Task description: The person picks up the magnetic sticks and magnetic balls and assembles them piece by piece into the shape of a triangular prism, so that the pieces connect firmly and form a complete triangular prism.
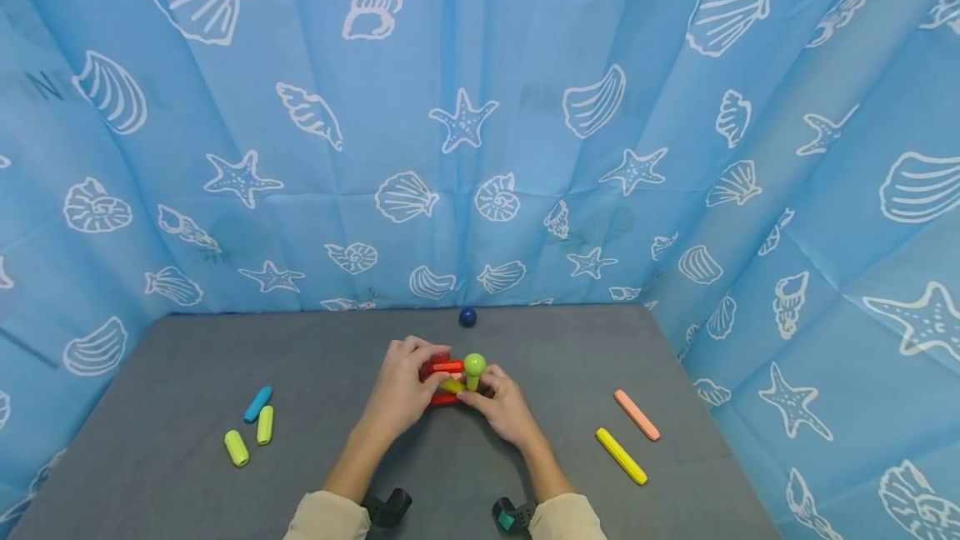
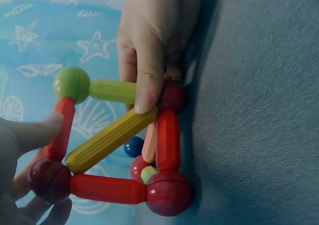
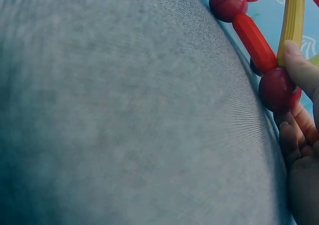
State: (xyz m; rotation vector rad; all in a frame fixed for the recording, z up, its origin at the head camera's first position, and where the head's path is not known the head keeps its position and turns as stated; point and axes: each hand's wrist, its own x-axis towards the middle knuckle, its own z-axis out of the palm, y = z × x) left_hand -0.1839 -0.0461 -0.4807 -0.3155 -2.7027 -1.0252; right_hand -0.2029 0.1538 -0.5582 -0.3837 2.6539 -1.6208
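A frame of balls and rods is held up between both hands. Its green ball [image 1: 475,365] stands at the upper right corner in the head view; a yellow rod [image 2: 112,140] runs diagonally between two dark red balls. My left hand [image 1: 401,386] grips one corner, thumb on a red rod [image 2: 62,130] and fingers behind a dark red ball [image 2: 50,180]. With my right hand [image 1: 506,408] I pinch the opposite corner, thumb against the yellow rod's end and fingers at the dark red ball [image 3: 279,89]. Behind, partly hidden, show a pink rod [image 2: 149,143] and another red ball [image 2: 139,166].
On the grey table [image 1: 315,357], a blue rod [image 1: 258,404] and two green rods [image 1: 266,425] lie left. At right are a pink rod [image 1: 637,416] and a yellow rod [image 1: 621,457]. A blue ball [image 1: 468,317] sits near the back edge, before the curtain [image 1: 465,232].
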